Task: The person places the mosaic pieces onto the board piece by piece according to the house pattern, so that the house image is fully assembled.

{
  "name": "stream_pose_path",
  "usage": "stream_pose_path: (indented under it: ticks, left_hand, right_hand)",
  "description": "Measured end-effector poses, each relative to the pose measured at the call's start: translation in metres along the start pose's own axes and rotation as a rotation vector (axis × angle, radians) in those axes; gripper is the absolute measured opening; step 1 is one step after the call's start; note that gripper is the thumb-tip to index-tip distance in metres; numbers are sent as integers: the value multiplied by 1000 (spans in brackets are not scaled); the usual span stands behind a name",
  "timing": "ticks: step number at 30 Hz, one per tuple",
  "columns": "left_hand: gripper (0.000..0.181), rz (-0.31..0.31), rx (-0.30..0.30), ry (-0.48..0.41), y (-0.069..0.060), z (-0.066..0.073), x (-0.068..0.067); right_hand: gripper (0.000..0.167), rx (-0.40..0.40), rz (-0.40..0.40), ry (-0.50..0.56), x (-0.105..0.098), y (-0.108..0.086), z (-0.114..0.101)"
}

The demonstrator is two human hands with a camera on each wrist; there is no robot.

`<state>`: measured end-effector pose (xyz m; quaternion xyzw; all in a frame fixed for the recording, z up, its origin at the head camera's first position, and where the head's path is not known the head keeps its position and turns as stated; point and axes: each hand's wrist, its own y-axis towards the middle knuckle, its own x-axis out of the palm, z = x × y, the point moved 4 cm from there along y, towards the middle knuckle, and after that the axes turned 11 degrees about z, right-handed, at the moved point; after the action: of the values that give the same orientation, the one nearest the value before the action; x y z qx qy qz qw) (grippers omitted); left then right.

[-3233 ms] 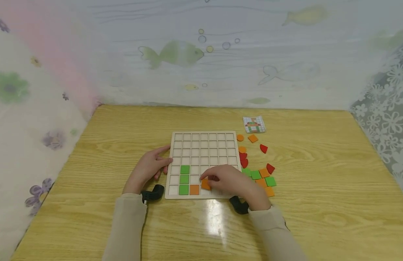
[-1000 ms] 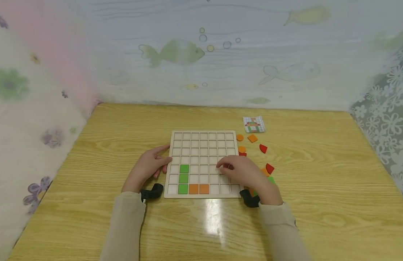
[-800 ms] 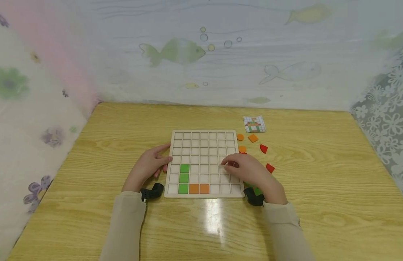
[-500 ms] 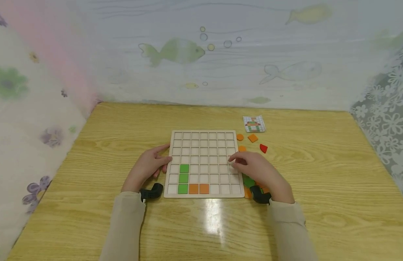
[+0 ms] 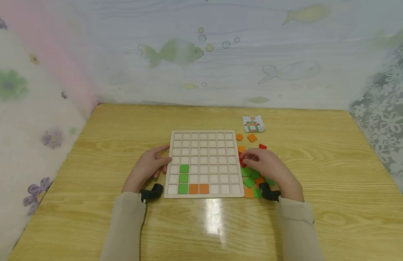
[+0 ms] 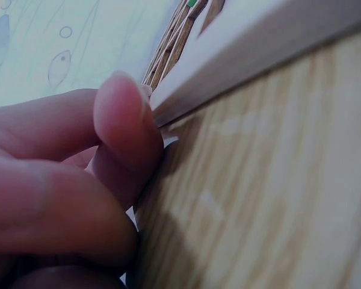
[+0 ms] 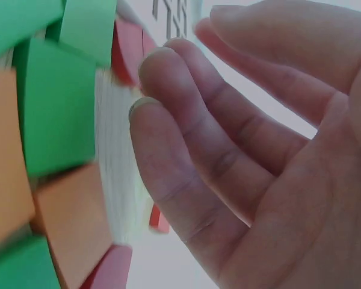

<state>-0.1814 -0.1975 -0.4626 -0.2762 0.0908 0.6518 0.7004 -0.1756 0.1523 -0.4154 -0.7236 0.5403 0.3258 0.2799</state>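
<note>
A pale wooden grid board lies on the table, with three green squares stacked in one column and two orange squares beside the lowest. My left hand rests at the board's left edge, thumb and index finger touching it. In the left wrist view that hand is close to the board's side. My right hand is over the loose pieces right of the board, near red pieces. The right wrist view shows this hand with relaxed fingers and nothing held, beside green pieces.
Loose green and orange squares lie along the board's right side. Farther back are orange circles, an orange square and a small printed pattern card. A decorated wall stands behind the table.
My right hand has moved right, off the board, to the loose pieces. The orange square it held earlier lies in the bottom row. My left hand has stayed at the board's edge.
</note>
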Motion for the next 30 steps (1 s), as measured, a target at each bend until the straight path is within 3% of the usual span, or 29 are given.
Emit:
stream_pose_path:
  ticks: [12, 22, 30]
  left_hand:
    - [56, 13, -7, -12, 1, 2, -5]
    - [55, 6, -19, -40, 2, -2, 3]
    - [56, 17, -20, -45, 0, -1, -1]
  right_hand:
    - [20, 35, -35, -13, -5, 1, 14]
    - [17, 13, 4, -14, -6, -4, 10]
    - [29, -18, -78, -7, -4, -18, 16]
